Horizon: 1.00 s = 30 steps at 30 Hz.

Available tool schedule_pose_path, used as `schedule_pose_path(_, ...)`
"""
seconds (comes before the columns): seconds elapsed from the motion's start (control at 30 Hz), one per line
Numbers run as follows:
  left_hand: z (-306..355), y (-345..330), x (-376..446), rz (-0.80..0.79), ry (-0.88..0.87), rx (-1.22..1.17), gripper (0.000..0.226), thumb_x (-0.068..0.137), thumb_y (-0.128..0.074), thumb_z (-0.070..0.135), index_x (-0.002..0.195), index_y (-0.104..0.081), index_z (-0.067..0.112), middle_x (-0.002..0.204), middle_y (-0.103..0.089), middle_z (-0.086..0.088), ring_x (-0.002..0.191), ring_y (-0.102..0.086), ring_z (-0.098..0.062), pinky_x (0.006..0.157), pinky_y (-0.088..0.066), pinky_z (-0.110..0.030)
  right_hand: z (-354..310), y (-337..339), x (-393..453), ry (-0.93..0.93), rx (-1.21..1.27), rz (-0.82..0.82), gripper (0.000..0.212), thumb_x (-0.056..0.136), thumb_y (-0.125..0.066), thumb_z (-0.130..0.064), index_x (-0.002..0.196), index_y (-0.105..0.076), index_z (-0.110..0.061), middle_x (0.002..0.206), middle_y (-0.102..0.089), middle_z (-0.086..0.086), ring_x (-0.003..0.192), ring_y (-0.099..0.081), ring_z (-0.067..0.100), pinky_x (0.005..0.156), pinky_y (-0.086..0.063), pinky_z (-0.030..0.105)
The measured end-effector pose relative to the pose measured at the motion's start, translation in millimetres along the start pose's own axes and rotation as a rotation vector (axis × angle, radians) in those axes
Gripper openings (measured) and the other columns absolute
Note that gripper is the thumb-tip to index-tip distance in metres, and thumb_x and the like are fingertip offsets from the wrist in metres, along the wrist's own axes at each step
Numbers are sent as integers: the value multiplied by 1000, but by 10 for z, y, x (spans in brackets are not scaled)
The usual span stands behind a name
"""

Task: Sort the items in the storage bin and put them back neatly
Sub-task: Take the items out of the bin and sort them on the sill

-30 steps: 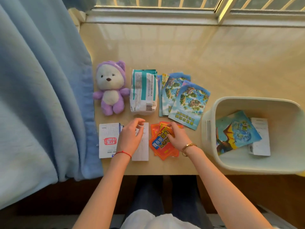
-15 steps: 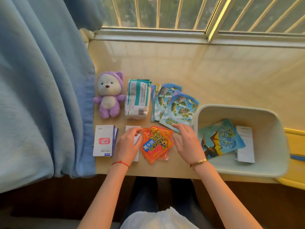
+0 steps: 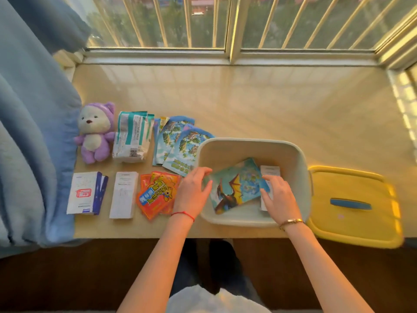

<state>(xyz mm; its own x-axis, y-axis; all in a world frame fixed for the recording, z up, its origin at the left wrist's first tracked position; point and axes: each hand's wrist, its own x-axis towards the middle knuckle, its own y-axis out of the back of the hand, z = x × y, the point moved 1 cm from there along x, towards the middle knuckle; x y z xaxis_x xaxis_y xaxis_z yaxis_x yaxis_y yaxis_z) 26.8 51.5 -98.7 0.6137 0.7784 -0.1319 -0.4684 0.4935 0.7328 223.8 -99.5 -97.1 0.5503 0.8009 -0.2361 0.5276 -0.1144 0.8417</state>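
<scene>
The cream storage bin (image 3: 250, 142) stands on the ledge in front of me. Inside it lie a blue dragon packet (image 3: 237, 188) and a white box (image 3: 270, 171). My left hand (image 3: 193, 192) rests over the bin's left rim with its fingers loosely bent, and it holds nothing. My right hand (image 3: 277, 196) is inside the bin. Its fingertips touch the white box and the packet's right edge, and it covers most of the box.
Left of the bin lie sorted groups: a purple plush bear (image 3: 94, 134), a white-teal pack (image 3: 133, 136), blue packets (image 3: 176, 141), a white-blue box (image 3: 85, 193), a white carton (image 3: 124, 195) and orange packets (image 3: 156, 194). The yellow lid (image 3: 354, 206) lies to the right, a blue curtain (image 3: 29, 132) to the left.
Both hands left the orange packets and the white carton and moved right to the bin. The right hand went inside it. My view swung right and brought the yellow lid into sight.
</scene>
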Motion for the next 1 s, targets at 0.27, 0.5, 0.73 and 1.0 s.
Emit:
schedule_pose_path(0.27, 68, -845, 515, -229, 138, 190, 43, 90, -59, 24, 129, -49, 12, 127, -54, -8, 119, -50, -27, 99, -43, -40, 524, -154, 345, -333, 1, -170, 61, 90, -59, -24, 140, -30, -5, 141, -37, 16, 127, -41, 33, 105, -36, 41)
schedule_pose_path(0.5, -63, -1302, 690, -332, 265, 378, 56, 88, -61, 24, 137, -38, 13, 132, -43, -14, 120, -43, -34, 95, -42, -44, 751, -489, 533, -476, -34, -241, 87, 86, -63, -29, 147, -6, -4, 145, -29, 19, 135, -29, 33, 112, -24, 38)
schedule_pose_path(0.73, -29, -1384, 687, -256, 293, 482, 56, 84, -66, 31, 133, -43, 15, 127, -46, -13, 120, -39, -33, 91, -39, -44, 809, -550, 590, -517, 13, -188, 103, 76, -75, -25, 148, -3, -8, 143, -30, 20, 131, -35, 35, 108, -31, 39)
schedule_pose_path(1.0, 22, -1115, 820, -162, 358, 153, 18, 88, -62, 18, 104, -60, 10, 108, -57, -12, 101, -55, -33, 85, -47, -40, 721, -522, 539, -505, 30, -46, 88, 69, -81, -25, 136, -27, -10, 131, -43, 17, 124, -41, 35, 103, -36, 41)
